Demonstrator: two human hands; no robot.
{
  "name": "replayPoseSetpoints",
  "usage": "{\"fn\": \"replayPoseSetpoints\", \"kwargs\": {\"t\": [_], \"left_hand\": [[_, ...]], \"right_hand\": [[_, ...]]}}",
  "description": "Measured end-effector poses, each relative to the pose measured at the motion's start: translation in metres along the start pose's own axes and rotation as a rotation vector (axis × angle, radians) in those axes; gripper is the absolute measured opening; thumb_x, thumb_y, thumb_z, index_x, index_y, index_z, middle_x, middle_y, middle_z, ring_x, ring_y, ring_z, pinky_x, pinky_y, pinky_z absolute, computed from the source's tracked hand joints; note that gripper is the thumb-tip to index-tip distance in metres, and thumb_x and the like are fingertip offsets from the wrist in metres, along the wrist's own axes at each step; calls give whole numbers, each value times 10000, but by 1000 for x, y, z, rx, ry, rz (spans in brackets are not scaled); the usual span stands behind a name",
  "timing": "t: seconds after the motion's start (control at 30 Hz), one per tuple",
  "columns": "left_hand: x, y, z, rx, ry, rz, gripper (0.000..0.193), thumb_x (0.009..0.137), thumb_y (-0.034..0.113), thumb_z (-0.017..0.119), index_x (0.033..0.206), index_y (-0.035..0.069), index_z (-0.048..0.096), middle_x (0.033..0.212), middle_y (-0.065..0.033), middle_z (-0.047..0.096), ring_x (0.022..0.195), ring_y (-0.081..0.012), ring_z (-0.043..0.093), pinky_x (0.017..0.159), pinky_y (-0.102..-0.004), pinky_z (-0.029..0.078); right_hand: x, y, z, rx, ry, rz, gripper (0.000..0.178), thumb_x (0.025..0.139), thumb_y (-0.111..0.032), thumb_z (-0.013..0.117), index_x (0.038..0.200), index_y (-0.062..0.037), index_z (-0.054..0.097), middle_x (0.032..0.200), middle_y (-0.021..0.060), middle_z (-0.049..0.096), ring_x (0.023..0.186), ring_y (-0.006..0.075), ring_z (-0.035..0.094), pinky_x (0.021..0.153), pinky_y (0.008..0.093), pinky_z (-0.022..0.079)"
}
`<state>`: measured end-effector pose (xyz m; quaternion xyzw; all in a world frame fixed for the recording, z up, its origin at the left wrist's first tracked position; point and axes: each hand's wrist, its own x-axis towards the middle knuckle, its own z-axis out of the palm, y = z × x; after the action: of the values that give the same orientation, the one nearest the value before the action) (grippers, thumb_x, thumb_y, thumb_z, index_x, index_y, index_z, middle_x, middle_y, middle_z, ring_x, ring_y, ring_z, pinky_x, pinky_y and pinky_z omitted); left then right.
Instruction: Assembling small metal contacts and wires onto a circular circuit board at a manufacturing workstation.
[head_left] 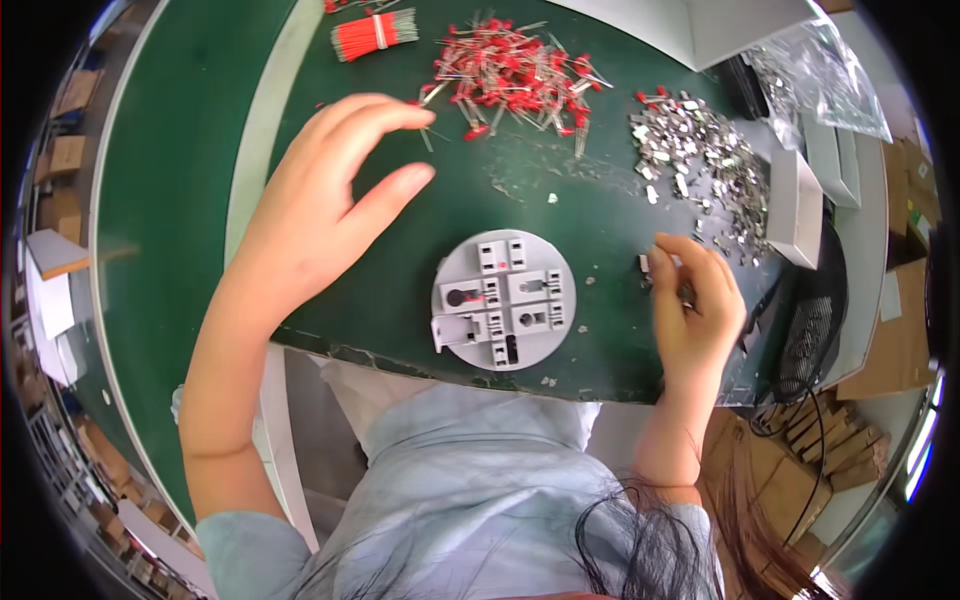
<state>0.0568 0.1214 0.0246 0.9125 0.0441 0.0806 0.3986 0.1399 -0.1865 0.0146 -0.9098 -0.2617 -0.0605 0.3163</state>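
My left hand [325, 190] reaches over the table with thumb and index finger spread apart. Its index fingertip is at a red LED with thin wire legs [428, 138], near the edge of a heap of red LEDs [515, 75]. Lower right, the fingers of my right hand [700, 300] are curled into a pinch; whatever is in them is mostly hidden. A small silvery piece [644, 264] shows beside those fingertips. Between the hands lies a round grey fixture [555, 345] with raised blocks and slots. A dark round part and a bit of red show in its left block.
Small metal pieces [700, 150] are scattered at the right. A bundle of red-ended wires [372, 36] lies at the far left. White open boxes [797, 210], clear plastic bags [830, 75] and a black mesh holder [812, 310] line the right side.
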Motion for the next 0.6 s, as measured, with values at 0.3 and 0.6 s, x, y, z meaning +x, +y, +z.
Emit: {"fn": "replayPoseSetpoints", "kwargs": {"t": [0.3,0.6], "left_hand": [[55,-20,28,302,15,400,84,852,51,717,924,62,675,967,-51,615,971,-270,616,853,-379,507],[63,-20,28,396,-114,703,119,858,47,722,957,75,665,966,-39,639,948,-251,633,845,-362,518]], "right_hand": [[-1,12,6,-38,78,-125,184,807,-30,804,964,-87,727,644,26,591,527,166,548,520,293,424],[-2,16,5,35,84,-121,176,810,-25,801,960,-80,728,675,49,612,553,182,580,525,293,447]]}}
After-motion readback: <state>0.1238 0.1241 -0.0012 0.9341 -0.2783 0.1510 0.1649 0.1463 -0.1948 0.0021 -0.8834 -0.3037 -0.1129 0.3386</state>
